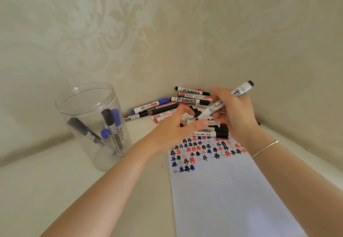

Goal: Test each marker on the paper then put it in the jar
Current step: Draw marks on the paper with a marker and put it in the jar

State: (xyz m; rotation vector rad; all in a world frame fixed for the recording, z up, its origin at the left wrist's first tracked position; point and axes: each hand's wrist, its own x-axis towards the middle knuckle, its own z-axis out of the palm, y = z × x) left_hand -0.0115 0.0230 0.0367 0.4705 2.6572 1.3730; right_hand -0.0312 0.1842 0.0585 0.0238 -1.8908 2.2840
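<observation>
My right hand (235,114) grips a white marker (225,101) with a black end, tilted above the pile of loose markers (167,107). My left hand (174,129) pinches the marker's black cap (196,113) at its lower end between thumb and fingers; motion blur hides whether the cap is on or off. White paper (232,190) lies below my hands, its top covered with black, red and blue test marks. On the left stands a clear plastic jar (83,97) that holds several black and blue markers (113,125).
The pale table (55,190) sits in a corner, with patterned wallpaper (130,32) close behind the pile and jar. More markers (213,133) lie at the paper's top edge under my hands. A thin bracelet (265,148) circles my right wrist.
</observation>
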